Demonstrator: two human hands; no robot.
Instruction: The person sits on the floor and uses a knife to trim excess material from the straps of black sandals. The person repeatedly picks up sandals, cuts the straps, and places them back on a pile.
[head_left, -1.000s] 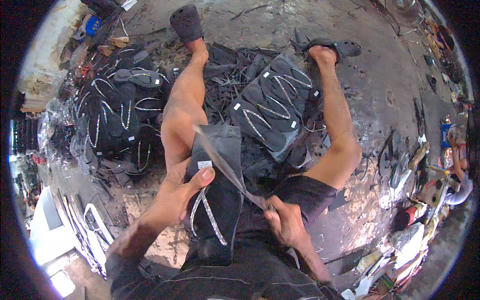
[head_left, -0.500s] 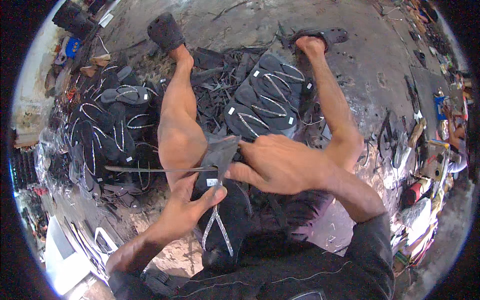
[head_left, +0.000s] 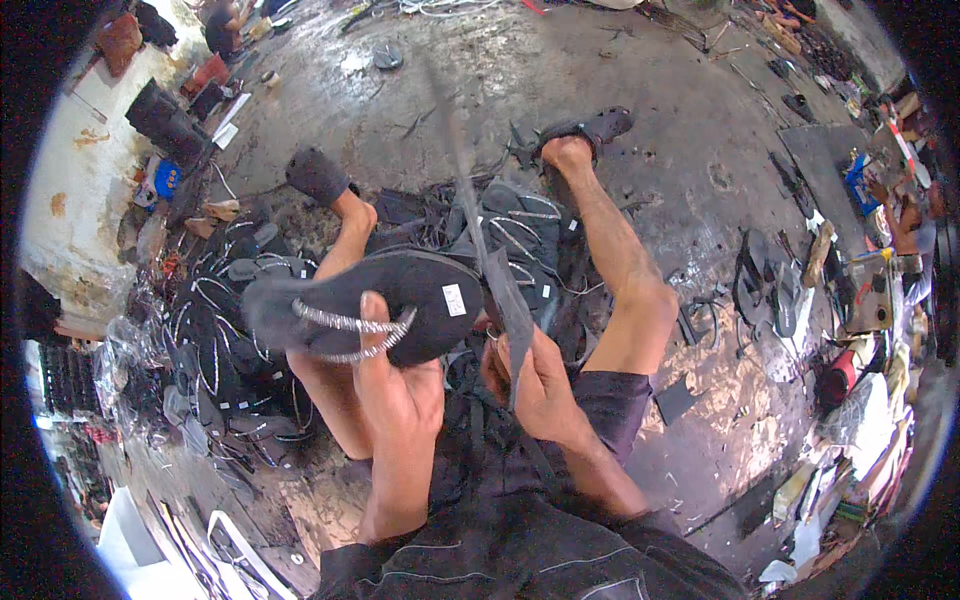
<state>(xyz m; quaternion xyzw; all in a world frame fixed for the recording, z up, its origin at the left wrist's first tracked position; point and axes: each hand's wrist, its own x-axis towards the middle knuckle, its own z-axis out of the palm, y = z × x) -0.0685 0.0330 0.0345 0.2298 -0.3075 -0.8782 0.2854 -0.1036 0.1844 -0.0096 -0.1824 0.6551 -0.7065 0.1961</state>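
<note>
My left hand holds up a black flip-flop with glittery silver straps and a white sticker. Its thumb lies across the footbed between the straps, and the other fingers are behind the sole. Beside the sole's heel end, my right hand is closed round a long thin knife, whose blurred blade points away from me. A wider flat dark piece lies along the knife near the fingers; whether it is the handle or a rubber strip I cannot tell.
Piled flip-flops lie left of my legs, and stacked ones sit between my feet. Loose sandals and clutter line the right side. A blue object stands at the far left. Another person's arm shows at the right edge.
The flip-flop has risen from between my knees and turned its toe leftward. The knife has swung from pointing left to pointing away, and the dark grey piece has come off the sole. My view has tilted up.
</note>
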